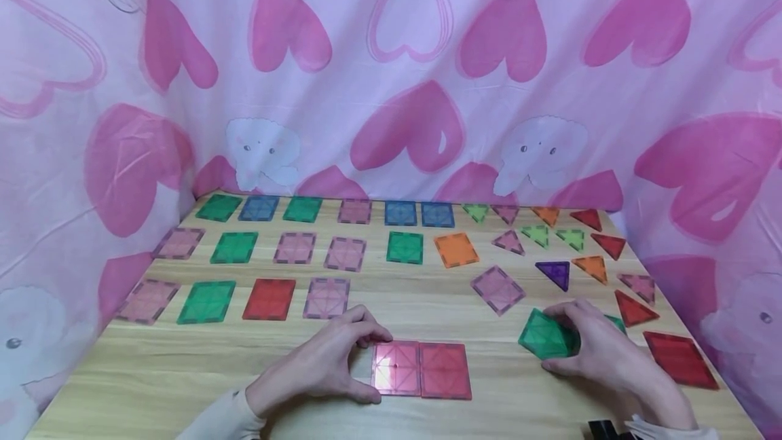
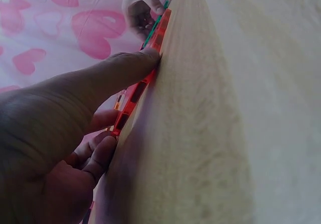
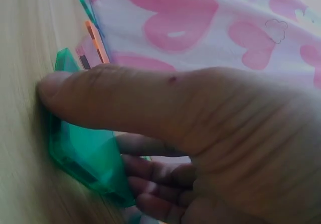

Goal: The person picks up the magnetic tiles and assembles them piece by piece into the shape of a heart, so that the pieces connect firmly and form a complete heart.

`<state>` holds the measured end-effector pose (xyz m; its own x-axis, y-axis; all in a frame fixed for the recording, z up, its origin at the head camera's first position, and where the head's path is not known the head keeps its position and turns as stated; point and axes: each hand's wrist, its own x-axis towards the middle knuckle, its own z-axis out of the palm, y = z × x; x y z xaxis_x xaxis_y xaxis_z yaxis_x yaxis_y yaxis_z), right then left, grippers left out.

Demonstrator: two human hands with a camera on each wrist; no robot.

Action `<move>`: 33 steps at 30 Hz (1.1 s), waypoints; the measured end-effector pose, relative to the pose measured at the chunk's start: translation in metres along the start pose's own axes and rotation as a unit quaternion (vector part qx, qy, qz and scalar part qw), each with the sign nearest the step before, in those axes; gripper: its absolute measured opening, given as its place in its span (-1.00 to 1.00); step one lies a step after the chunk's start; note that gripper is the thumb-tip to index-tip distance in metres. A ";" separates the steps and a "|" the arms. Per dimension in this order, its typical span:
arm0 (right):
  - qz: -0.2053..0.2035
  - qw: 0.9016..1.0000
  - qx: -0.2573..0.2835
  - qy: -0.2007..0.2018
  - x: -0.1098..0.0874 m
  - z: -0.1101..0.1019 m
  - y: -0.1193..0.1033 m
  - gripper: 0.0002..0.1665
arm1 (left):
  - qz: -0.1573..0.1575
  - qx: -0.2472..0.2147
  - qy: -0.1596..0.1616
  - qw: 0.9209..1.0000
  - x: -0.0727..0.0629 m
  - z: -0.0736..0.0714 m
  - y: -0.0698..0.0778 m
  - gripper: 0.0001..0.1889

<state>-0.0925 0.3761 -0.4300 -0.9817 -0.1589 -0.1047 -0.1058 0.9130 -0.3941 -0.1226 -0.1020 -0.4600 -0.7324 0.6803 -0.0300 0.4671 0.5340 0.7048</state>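
Two red translucent square magnetic tiles lie edge to edge at the front of the table. My left hand grips the left red tile, thumb at its near corner and fingers at its far corner. Beside it sits the right red tile, untouched. Farther right, my right hand holds a green square tile between thumb and fingers. In the right wrist view this green tile tilts close over the tabletop, its far part hidden by the thumb.
Rows of square tiles, such as a red square, lie left and back. Triangles, including a purple triangle, fill the back right. A large red tile is right of my right hand, a green piece partly behind it. A heart-patterned curtain surrounds the table.
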 end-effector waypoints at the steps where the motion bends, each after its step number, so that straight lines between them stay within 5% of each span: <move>1: -0.001 1.000 0.004 0.004 0.000 0.000 -0.001 0.09 | 0.001 -0.001 0.000 1.000 0.000 0.000 0.000 -0.21; 9: -0.081 0.993 0.064 0.061 0.006 0.004 -0.023 0.02 | 0.005 -0.001 0.006 1.000 0.000 0.000 -0.002 -0.20; 15: -0.168 0.981 0.098 0.023 0.027 0.025 -0.059 -0.06 | 0.001 -0.007 0.001 1.000 0.001 0.000 -0.002 -0.22; 22: -0.184 0.977 0.107 -0.014 0.056 0.053 -0.095 -0.06 | 0.007 -0.020 -0.002 1.000 0.003 0.003 -0.003 -0.24; 33: -0.191 0.975 0.108 -0.034 0.064 0.058 -0.096 -0.22 | 0.008 -0.020 0.004 1.000 0.003 0.002 -0.004 -0.24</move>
<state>-0.1362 0.2565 -0.4520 -0.8635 -0.5034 0.0295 -0.4189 0.6835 -0.5978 -0.1255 -0.1015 -0.4642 -0.7289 0.6845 -0.0136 0.4589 0.5032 0.7323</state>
